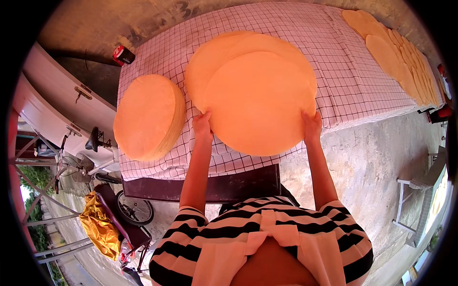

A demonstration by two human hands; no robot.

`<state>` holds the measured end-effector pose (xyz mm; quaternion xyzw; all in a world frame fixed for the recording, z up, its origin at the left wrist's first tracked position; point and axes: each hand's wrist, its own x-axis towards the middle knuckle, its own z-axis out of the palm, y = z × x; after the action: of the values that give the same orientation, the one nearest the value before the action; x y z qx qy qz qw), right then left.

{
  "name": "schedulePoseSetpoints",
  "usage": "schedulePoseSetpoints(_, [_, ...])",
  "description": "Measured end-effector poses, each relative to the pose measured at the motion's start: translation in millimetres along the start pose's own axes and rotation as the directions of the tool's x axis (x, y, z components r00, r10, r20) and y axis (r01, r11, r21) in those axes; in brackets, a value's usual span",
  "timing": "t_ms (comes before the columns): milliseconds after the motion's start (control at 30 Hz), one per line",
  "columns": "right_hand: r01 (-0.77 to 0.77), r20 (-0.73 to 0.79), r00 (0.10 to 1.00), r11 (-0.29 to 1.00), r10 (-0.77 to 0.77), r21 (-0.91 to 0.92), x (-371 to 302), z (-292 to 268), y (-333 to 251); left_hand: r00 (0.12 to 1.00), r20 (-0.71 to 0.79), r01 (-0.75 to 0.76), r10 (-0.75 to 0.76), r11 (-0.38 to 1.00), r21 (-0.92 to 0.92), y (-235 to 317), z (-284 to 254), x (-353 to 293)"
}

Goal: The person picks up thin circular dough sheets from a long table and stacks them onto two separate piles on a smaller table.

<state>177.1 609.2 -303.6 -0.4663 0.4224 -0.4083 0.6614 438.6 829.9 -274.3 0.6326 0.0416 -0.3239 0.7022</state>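
A large thin round flatbread (260, 112), pale orange-yellow, is held by its left and right edges between my two hands. My left hand (202, 126) pinches the left edge, and my right hand (312, 127) pinches the right edge. The near part of this round reaches over the front edge of the table. Under its far side lies another flatbread layer (202, 59), partly covered; how many layers are there I cannot tell. To the left of my left hand stands a thick, neat stack of flatbreads (145, 117) on the checked cloth.
A white cloth with dark checks (341, 71) covers the table. Overlapping flatbreads (398, 62) lie at its far right. A red and black container (123, 55) sits by the far left corner. A cart with a yellow cover (99, 226), a bicycle (86, 164) and a bench (420, 200) stand around.
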Motion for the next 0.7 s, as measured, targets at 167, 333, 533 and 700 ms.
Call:
schedulePoseSetpoints(167, [-0.017,-0.111,0.994,1.0,0.016,-0.006,-50.9,-24.8,6.4,0.995,-0.1,0.028,-0.006,0.975,0.219,0.4,6.0,-40.2])
schedulePoseSetpoints(333, [-0.161,-0.054,0.984,0.975,0.171,0.151,-54.4,-21.1,1.4,0.988,0.035,-0.155,0.151,0.946,0.284,-43.5,-19.4,14.3])
schedulePoseSetpoints(533, [-0.044,-0.059,0.997,0.996,0.039,-0.077,-45.3,-18.6,6.7,0.962,0.017,-0.273,0.273,0.953,0.135,-50.4,0.9,1.5])
schedulePoseSetpoints(700, [0.147,-0.024,0.985,0.897,-0.173,-0.416,-49.3,-17.6,-31.6,0.922,0.051,-0.387,0.384,0.906,0.17,-44.5,0.9,-6.4])
